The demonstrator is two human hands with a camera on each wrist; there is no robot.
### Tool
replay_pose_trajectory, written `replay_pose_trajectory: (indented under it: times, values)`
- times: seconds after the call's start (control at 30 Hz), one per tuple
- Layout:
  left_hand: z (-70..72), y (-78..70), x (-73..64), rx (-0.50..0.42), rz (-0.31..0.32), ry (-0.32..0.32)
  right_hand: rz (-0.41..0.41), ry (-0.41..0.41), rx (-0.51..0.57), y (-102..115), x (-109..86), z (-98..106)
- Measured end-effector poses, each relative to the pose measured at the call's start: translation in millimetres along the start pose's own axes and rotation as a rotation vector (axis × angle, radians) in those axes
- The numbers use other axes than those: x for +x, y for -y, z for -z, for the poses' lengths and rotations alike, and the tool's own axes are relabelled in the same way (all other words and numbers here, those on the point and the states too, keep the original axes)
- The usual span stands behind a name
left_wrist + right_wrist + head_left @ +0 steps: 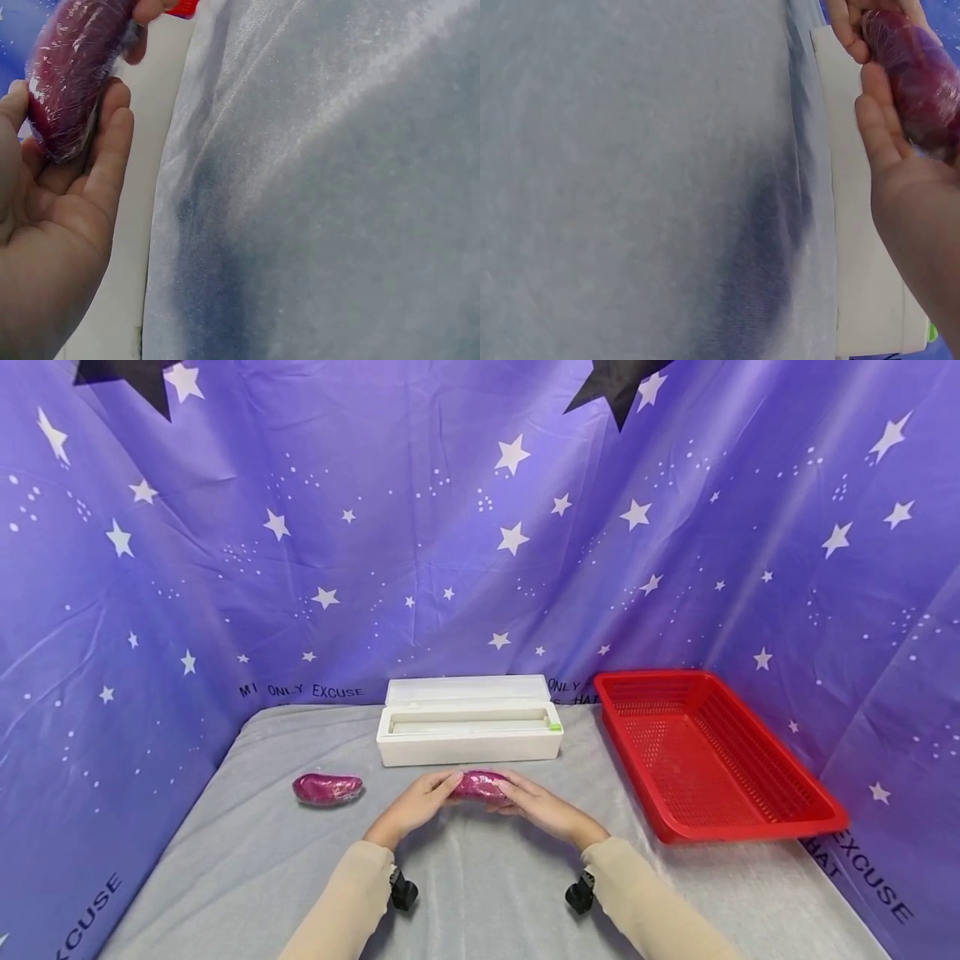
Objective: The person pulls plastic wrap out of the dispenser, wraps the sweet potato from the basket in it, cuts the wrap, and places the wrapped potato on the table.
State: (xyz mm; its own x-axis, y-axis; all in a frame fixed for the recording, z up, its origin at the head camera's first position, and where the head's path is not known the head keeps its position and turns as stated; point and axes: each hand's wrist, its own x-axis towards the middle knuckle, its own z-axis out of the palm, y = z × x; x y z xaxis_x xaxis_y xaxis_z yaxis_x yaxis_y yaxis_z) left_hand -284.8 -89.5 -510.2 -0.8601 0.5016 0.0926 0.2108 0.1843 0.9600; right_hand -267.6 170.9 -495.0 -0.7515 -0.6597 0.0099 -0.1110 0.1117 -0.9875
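Observation:
Both hands hold one purple-red sweet potato (480,786) wrapped in clear cling film, raised in front of the white box. My left hand (415,806) grips its left end, thumb on top and fingers beneath, as the left wrist view shows. At the other end my right hand (550,810) supports it with the thumb above and the fingers underneath. Shiny creases of film cover the wrapped sweet potato (71,75) in the left wrist view. A second film-wrapped sweet potato (327,789) lies on the cloth to the left of the hands.
Behind the hands stands a long white cling film box (468,750), its lid (467,690) raised, with a green piece at the right end. A red plastic basket (656,777) sits at the right. Grey cloth (247,860) covers the table, and star-patterned purple curtains (420,568) surround it.

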Motion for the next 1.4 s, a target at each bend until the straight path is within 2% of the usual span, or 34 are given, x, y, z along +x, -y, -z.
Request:
replay_pose_trajectory:
  times: [0.23,0.4,0.53,0.73,0.83,0.97,1.03,1.17,1.27,1.4]
  values:
    - [1.3,0.0,-1.9,0.006,0.011,-0.003,0.012,-0.038,-0.183,1.2,2.7,-4.1]
    - [10.8,-0.6,-11.3,0.150,0.012,-0.075,0.004,-0.031,-0.189,1.3,10.4,-10.0]
    - [23.8,-0.3,-24.3,0.196,0.010,-0.129,-0.009,-0.021,-0.211,2.8,21.4,-18.8]
    - [48.6,-2.7,-50.3,0.180,0.072,-0.228,-0.007,-0.039,-0.231,5.1,39.8,-39.4]
    - [64.7,-4.9,-63.5,0.197,0.090,-0.265,0.014,-0.074,-0.304,8.7,49.9,-54.5]
    - [84.8,-9.8,-83.0,0.226,0.080,-0.295,0.056,-0.121,-0.398,12.3,67.5,-76.9]
    - [95.1,-9.8,-92.5,0.235,0.071,-0.309,0.084,-0.141,-0.387,14.0,76.0,-88.6]
    - [116.3,-4.3,-111.1,0.300,0.057,-0.361,0.124,-0.177,-0.277,15.9,90.7,-113.3]
    - [129.1,-2.5,-126.2,0.352,0.085,-0.409,0.133,-0.211,-0.216,16.6,99.2,-133.0]
    - [143.4,-3.9,-145.7,0.381,0.158,-0.444,0.146,-0.267,-0.188,18.7,106.6,-159.0]
